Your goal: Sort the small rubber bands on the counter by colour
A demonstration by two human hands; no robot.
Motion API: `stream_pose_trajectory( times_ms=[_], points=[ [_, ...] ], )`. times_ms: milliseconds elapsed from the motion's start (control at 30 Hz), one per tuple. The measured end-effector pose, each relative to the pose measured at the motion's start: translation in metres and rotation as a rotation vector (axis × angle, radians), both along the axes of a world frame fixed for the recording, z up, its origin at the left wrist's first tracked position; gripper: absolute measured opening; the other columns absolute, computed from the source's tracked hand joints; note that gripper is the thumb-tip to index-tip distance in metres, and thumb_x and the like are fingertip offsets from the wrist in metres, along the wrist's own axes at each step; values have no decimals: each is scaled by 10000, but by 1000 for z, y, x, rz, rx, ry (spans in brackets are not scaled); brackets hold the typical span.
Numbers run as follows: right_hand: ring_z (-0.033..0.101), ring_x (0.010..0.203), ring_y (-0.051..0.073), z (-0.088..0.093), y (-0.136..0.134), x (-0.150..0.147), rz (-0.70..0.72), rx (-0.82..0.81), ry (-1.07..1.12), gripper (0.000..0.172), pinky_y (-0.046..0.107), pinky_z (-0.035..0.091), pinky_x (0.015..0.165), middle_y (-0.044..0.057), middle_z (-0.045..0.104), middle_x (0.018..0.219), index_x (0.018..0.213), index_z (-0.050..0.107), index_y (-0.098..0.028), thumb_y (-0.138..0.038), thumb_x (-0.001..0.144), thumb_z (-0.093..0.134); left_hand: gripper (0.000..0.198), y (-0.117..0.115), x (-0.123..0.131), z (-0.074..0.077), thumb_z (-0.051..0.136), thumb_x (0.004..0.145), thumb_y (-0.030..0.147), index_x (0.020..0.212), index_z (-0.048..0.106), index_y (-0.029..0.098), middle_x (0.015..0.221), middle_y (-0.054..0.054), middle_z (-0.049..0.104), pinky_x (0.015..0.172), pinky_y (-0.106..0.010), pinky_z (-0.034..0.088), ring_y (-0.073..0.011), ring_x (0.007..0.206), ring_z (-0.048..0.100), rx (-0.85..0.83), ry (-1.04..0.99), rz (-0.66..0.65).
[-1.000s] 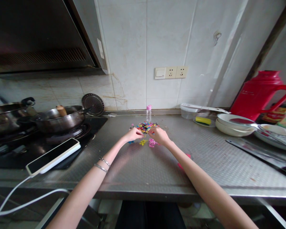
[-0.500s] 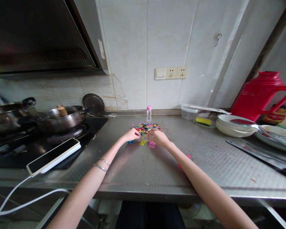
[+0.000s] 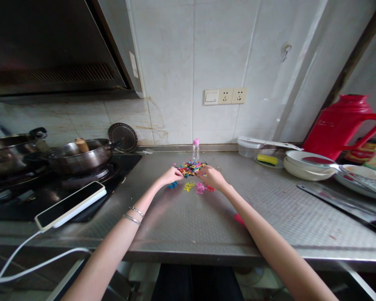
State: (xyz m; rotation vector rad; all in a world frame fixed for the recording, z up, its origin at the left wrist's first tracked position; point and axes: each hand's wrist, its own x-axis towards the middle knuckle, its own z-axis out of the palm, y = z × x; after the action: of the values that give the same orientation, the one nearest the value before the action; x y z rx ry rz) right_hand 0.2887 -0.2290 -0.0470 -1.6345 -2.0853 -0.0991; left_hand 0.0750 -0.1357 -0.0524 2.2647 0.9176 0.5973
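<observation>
From here, the left hand [image 3: 169, 176] and right hand [image 3: 214, 177] flank a multicoloured pile [image 3: 192, 168] on the table [image 3: 188, 228]; whether fingers pinch anything, I can't tell

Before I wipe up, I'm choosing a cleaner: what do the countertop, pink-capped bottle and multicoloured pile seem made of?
Countertop: metal, probably stainless steel; grey sheen, embossed pattern.
Bottle: clear, glossy body, plastic or possibly glass; its opaque pink cap looks plastic.
Multicoloured pile: perhaps rubber or plastic bits, from their bright solid colours; too small to judge finish.
</observation>
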Motion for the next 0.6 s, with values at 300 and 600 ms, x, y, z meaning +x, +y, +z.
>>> stream_pose_trajectory(
  times_ms=[300, 600],
  points=[
    [537, 889, 154, -12, 9, 43, -294, -74, 43, 254, 213, 391, 702, 50, 592, 978, 938, 637, -241, -299, 812, 425, 239, 25, -18, -13, 544, 651, 270, 698, 696, 92, 622, -52, 655, 578, -232, 397, -146, 593, 559, 49, -147, 280],
    [494, 950, 180, -20, 11, 41, -238, -141, -21, 267, 227, 388, 720, 64, 573, 975, 952, 640, -237, -354, 810, 447, 191, 22, -19, -9, 551, 650, 222, 713, 686, 102, 674, -71, 671, 645, -249, 430, -157, 656, 591, 26, -221, 358]
  ],
)
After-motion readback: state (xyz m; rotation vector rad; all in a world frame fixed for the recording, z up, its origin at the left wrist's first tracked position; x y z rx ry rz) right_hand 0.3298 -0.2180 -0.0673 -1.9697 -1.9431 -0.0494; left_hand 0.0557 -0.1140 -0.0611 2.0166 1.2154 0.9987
